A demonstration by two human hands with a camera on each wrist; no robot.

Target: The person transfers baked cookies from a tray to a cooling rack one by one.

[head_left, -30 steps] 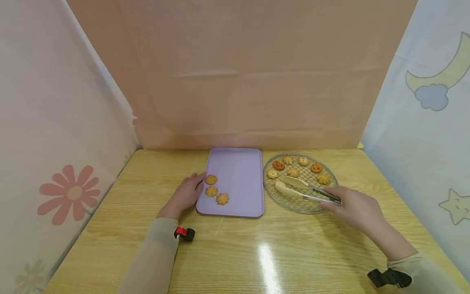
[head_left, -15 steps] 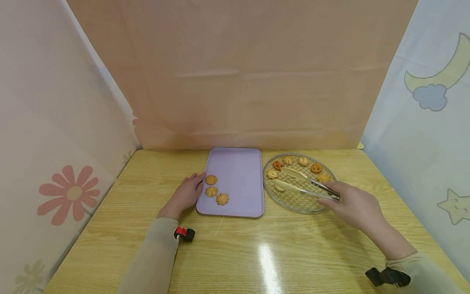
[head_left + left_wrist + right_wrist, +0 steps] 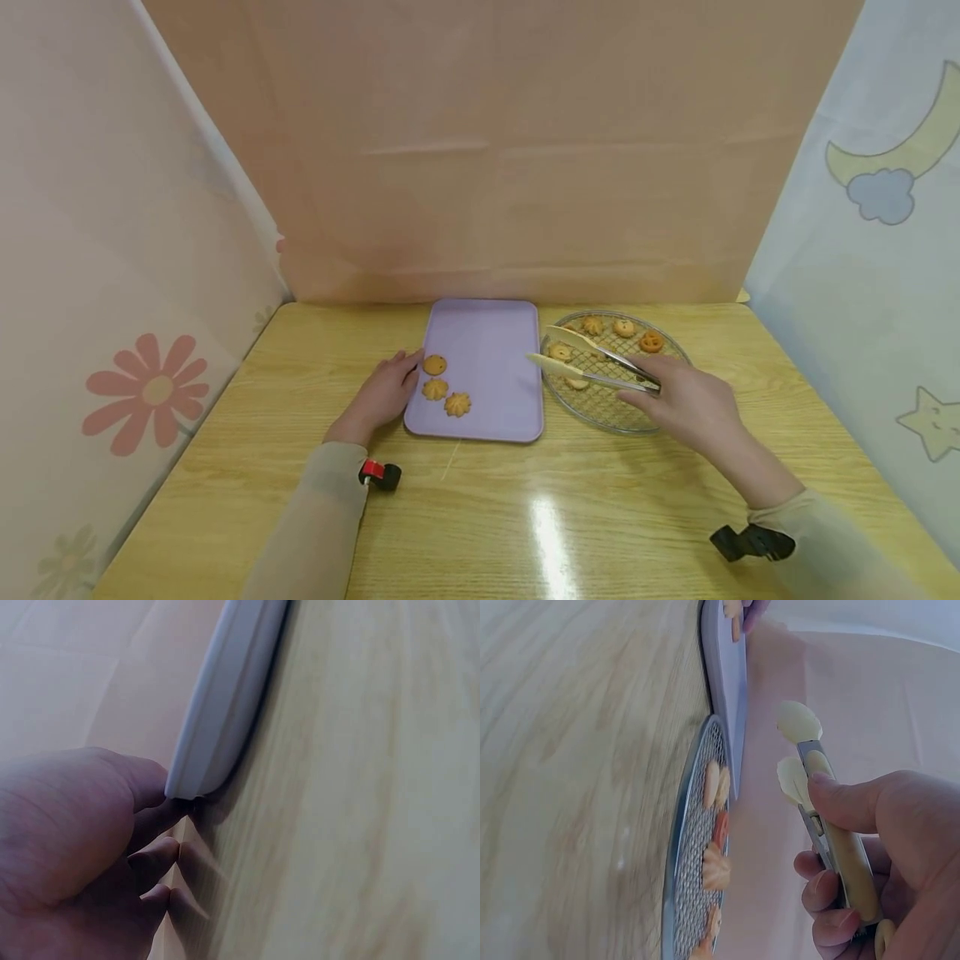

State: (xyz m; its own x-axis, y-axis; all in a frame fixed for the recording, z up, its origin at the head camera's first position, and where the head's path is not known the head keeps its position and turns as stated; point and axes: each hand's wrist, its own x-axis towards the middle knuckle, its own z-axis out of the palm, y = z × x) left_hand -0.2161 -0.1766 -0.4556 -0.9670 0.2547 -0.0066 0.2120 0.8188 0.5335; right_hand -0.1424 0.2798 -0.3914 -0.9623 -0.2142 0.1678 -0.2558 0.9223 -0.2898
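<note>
My right hand (image 3: 686, 408) grips a pair of tongs (image 3: 847, 862), with metal arms and pale cream tips. The tips stand apart, over the tray's right edge and the rack's left side in the head view. No cookie shows between them in the right wrist view. My left hand (image 3: 384, 390) holds the left rim of a lilac tray (image 3: 487, 333), thumb against the rim and other fingers lower in the left wrist view. On the tray lie a round cookie (image 3: 435, 364) and two flower-shaped cookies, one being the nearer cookie (image 3: 457, 404).
A round wire rack (image 3: 600, 408) stands right of the tray, bearing several cookies and a pretzel (image 3: 651, 341); tongs and hand cover part of it. The wooden table (image 3: 465, 525) extends toward me. A brown sheet (image 3: 487, 167) stands behind, with patterned curtains at both sides.
My right hand has moved left with the tongs, from over the rack's middle to the tray's right edge. Their tips have spread wider. The left hand keeps its place on the tray.
</note>
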